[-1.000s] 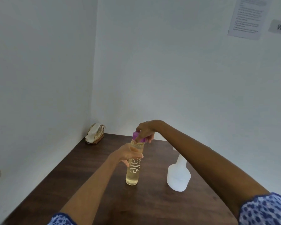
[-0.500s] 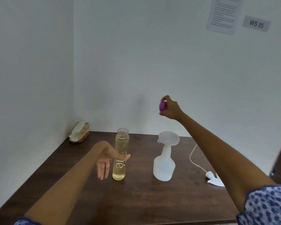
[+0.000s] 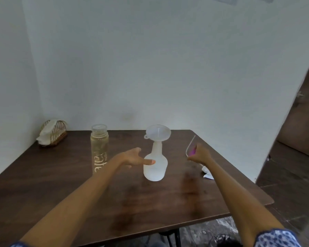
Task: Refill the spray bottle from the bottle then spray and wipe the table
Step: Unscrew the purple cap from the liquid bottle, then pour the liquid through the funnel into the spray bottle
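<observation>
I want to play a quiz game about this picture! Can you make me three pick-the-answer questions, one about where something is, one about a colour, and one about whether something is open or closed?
1. Where is the funnel?
A. In the basket
B. In the neck of the spray bottle
C. On the floor

2. What colour is the cap in the right hand?
A. Purple
B. Green
C. Black

3. How is the tall bottle?
A. Capped
B. Lying down
C. Upright, uncapped

Answers:
1 B, the funnel stands in the spray bottle's top.
2 A, purple shows between the fingers.
3 C, its bare threaded mouth shows.
</observation>
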